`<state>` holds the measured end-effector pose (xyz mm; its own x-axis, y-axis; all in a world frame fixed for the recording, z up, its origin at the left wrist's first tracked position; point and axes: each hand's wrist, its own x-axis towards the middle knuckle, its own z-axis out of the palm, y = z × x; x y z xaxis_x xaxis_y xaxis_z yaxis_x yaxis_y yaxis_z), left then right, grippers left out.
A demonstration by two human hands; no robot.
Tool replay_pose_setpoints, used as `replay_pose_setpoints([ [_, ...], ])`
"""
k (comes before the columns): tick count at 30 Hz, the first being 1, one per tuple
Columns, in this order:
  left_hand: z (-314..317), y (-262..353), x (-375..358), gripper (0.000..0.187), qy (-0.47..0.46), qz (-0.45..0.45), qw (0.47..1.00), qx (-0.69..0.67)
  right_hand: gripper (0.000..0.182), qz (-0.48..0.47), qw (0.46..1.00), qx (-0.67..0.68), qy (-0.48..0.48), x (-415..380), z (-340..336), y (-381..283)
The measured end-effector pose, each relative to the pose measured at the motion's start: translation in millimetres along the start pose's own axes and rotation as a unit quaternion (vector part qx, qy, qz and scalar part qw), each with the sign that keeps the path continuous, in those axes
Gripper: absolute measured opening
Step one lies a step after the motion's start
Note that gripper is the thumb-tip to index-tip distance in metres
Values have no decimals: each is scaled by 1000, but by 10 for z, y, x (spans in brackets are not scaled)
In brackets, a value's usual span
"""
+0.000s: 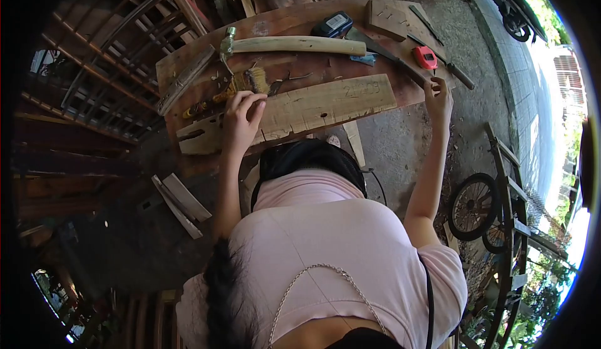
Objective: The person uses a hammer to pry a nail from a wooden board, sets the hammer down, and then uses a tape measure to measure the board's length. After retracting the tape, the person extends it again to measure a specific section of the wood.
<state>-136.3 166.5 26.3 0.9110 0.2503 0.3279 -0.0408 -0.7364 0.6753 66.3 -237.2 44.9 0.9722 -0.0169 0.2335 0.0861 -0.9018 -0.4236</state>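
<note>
The pale wooden plank (300,111) lies across the reddish wooden surface (294,23), long and flat, with faint pencilled marks near its right end and dark notches cut into its left end. Its near edge is partly hidden behind the person's own body and a black bag at the chest.

The left hand (243,118) rests on the plank's left part, fingers curled down onto the wood; whether anything small is pinched under them cannot be made out. Just beyond its fingertips lies a paintbrush (247,82) with splayed yellowish bristles, its handle running off to the left.

The right hand (438,95) sits at the right edge of the surface, beyond the plank's end, fingers bent at the edge; what it has hold of, if anything, is hidden by the hand itself.

Farther back a claw hammer (288,45) with a pale wooden handle lies lengthwise. Behind it sits a black cased tool (333,23), and to the right a red tape measure (426,56) next to a dark long-bladed tool (391,58). A small board (388,18) lies at the far right corner.

A bicycle wheel (474,206) stands on the ground to the right.
</note>
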Motion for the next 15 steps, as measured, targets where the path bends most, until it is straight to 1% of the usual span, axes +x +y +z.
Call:
replay_pose_setpoints([
  [1, 2, 12, 5, 14, 0, -10, 1000, 1, 32, 3, 1000, 1, 3, -3, 44, 81],
  [3, 14, 31, 10, 13, 0, -16, 1000, 6, 42, -45, 996, -70, 25, 1, 109, 159],
  [4, 21, 34, 8, 13, 3, -22, 1000, 12, 47, -43, 996, -78, 19, 4, 108, 168],
  [5, 24, 51, 14, 13, 7, -27, 999, 19, 47, -43, 996, -75, 21, 10, 117, 157],
  [7, 19, 87, 31, 13, 7, -23, 999, 31, 49, -79, 996, -24, -22, 19, 147, 146],
  [8, 31, 75, 34, 12, 11, -24, 999, 32, 47, -117, 993, -17, -7, 28, 252, 233],
  [9, 40, 76, 37, 12, 15, -26, 999, 32, 47, -115, 993, -16, -5, 28, 293, 245],
  [11, 44, 94, 57, 11, 26, -39, 998, 40, 43, -113, 993, 35, 10, 0, 378, 237],
  [12, 51, 74, 55, 11, 43, -48, 997, 36, 38, -123, 991, 40, 28, 7, 396, 257],
  [13, 60, 54, 49, 11, 61, -57, 996, 34, 38, -123, 991, 43, 27, 18, 394, 279],
  [15, 71, 42, 45, 11, 62, -61, 995, 37, 37, -119, 991, 55, 15, 31, 338, 300],
])
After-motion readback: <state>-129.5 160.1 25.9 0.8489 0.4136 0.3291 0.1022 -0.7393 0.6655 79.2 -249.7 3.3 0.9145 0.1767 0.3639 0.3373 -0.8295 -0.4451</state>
